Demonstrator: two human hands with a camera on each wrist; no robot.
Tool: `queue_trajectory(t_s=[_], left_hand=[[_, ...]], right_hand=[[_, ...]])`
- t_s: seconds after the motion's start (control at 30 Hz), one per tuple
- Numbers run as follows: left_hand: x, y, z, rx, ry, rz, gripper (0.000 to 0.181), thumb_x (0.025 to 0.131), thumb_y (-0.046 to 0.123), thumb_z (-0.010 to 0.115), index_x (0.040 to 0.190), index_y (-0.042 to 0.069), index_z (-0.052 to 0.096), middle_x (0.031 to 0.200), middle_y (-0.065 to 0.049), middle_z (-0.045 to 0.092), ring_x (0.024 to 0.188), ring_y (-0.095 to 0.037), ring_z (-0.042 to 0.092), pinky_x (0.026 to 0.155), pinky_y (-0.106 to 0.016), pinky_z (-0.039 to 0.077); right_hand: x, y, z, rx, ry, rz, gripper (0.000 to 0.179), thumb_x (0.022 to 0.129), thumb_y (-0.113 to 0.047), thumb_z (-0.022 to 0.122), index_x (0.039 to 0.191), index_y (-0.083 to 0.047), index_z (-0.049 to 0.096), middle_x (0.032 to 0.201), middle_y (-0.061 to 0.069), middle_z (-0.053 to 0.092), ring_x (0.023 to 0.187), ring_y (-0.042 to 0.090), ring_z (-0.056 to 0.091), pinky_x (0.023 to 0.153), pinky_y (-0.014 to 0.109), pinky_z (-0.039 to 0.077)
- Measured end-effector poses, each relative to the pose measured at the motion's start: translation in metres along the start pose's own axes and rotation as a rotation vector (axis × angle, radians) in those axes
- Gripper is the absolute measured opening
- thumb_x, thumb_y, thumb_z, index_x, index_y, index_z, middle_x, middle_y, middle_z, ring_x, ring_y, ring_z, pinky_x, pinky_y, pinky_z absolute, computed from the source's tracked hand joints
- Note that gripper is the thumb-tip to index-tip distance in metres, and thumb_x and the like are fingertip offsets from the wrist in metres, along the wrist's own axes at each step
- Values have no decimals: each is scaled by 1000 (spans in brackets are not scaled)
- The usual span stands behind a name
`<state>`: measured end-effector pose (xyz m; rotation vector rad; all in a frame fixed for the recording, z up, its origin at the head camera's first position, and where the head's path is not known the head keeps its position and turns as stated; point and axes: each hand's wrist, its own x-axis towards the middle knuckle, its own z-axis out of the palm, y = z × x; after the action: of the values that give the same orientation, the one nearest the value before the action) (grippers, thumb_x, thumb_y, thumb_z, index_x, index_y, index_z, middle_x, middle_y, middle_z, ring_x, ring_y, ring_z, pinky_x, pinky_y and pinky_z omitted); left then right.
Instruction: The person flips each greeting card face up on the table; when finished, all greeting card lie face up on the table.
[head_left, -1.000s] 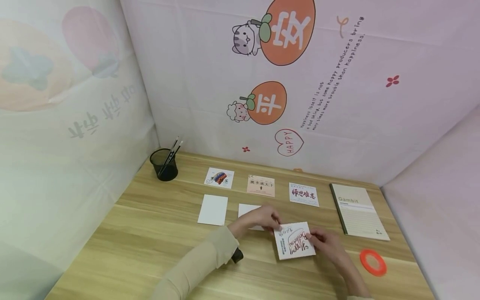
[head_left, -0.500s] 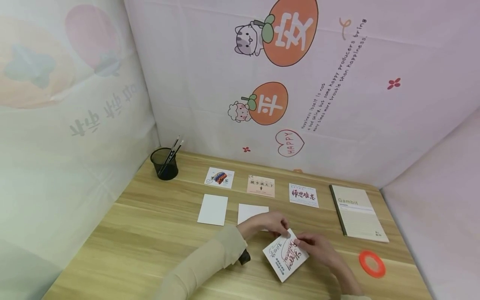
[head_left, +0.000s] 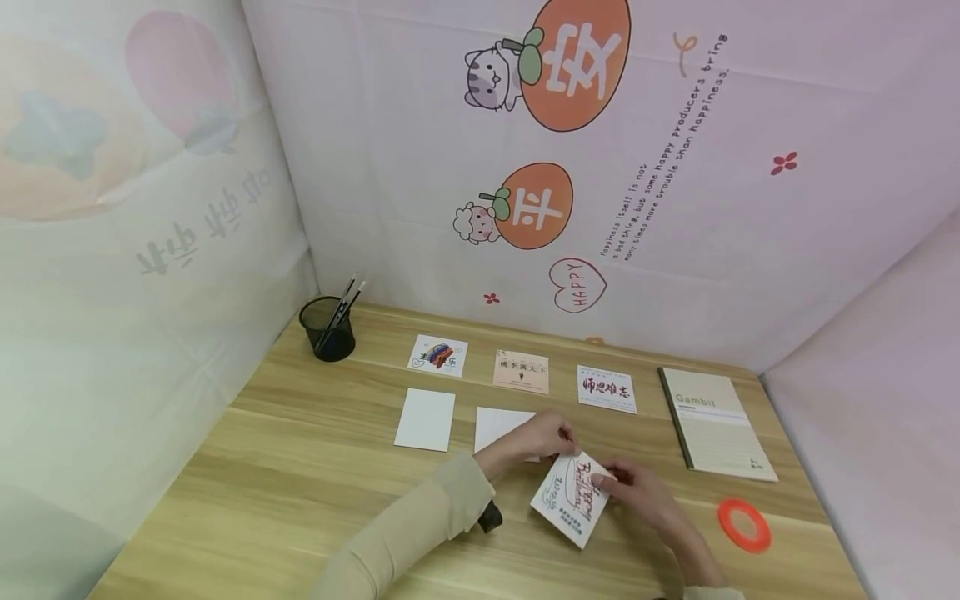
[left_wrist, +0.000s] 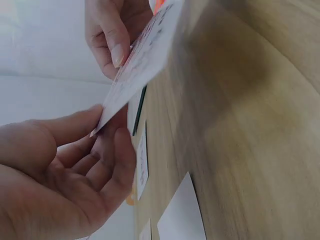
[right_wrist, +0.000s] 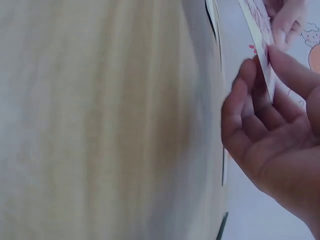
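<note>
Above wooden table (head_left: 262, 500), left hand (head_left: 542, 435) and right hand (head_left: 647, 493) both pinched Happy Birthday card (head_left: 572, 503), thumbs on printed face.

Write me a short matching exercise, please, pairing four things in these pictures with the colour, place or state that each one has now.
Things:
1. Happy Birthday card
2. Mesh cup
3. Gambit notebook
4. Flat ring

Descriptions:
A. Orange-red, lying near the right edge of the table
B. Pale cover with a dark spine
C. Held by both the left hand and the right hand
D. Black, standing upright near the back left of the table

Right pairs: 1-C, 2-D, 3-B, 4-A
</note>
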<state>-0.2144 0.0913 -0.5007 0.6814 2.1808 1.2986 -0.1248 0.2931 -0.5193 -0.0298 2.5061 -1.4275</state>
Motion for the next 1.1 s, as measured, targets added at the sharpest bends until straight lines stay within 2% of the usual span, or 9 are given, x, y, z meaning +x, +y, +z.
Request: queue_trajectory(t_s=[0.1, 0.2, 0.33, 0.47, 0.57, 0.7, 0.83, 0.93, 1.1], left_hand=[[3, -1, -2, -46, 93, 22, 8, 89, 9, 67, 82, 5, 70, 68, 1, 62, 58, -14, 58, 53, -28, 52], [5, -2, -1, -76, 176, 33, 8, 90, 12, 67, 84, 7, 70, 69, 2, 61, 62, -18, 60, 50, -23, 48], [7, -4, -1, -115, 274, 39, 9, 92, 15, 66, 88, 9, 70, 72, 4, 60, 65, -19, 61, 49, -23, 48], [9, -3, -4, -202, 376, 45, 8, 92, 14, 65, 89, 7, 68, 74, 2, 61, 63, -17, 60, 56, -35, 55], [10, 0, -6, -293, 429, 51, 7, 92, 10, 64, 90, 4, 67, 75, 0, 61, 62, -14, 59, 64, -44, 57], [10, 0, -9, -350, 448, 45, 6, 92, 8, 63, 90, 3, 65, 76, -1, 60, 64, -14, 58, 69, -48, 56], [9, -4, -9, -356, 421, 34, 6, 92, 6, 63, 90, 1, 65, 76, -2, 60, 71, -27, 63, 68, -47, 57], [7, -8, -7, -350, 395, 27, 4, 90, 3, 65, 89, -1, 65, 76, -2, 60, 75, -31, 64, 69, -45, 57], [5, -15, 2, -238, 379, 56, 14, 86, -3, 67, 100, -3, 63, 80, -3, 61, 69, -16, 61, 64, -31, 56]], right_hand=[[4, 7, 0, 125, 69, 52, 53, 88, -21, 70, 131, 4, 50, 98, 13, 66, 82, 19, 63, 70, 30, 55], [8, 13, -1, 230, 135, 93, 57, 86, -16, 72, 133, 6, 46, 97, 13, 66, 83, 18, 64, 72, 30, 55], [7, 13, 2, 289, 176, 120, 55, 86, -15, 72, 130, 7, 48, 99, 13, 67, 84, 16, 64, 74, 29, 55], [2, 11, 6, 323, 171, 136, 48, 85, -12, 72, 124, 8, 53, 96, 13, 67, 82, 17, 64, 73, 30, 56], [-1, 10, 9, 295, 167, 137, 41, 86, -12, 72, 118, 9, 58, 94, 13, 68, 82, 17, 64, 72, 30, 56], [-2, 9, 9, 281, 185, 146, 38, 87, -17, 71, 113, 8, 59, 95, 14, 67, 83, 19, 65, 74, 30, 55], [-2, 11, 3, 350, 221, 186, 41, 90, -22, 69, 116, 7, 55, 97, 14, 66, 86, 19, 65, 77, 30, 55], [-1, 13, -6, 333, 251, 182, 43, 92, -25, 65, 118, 8, 53, 96, 10, 67, 85, 15, 65, 77, 27, 54], [5, 11, -21, 310, 324, 193, 53, 92, -24, 67, 127, 12, 50, 87, -2, 70, 79, 7, 65, 72, 23, 55]])
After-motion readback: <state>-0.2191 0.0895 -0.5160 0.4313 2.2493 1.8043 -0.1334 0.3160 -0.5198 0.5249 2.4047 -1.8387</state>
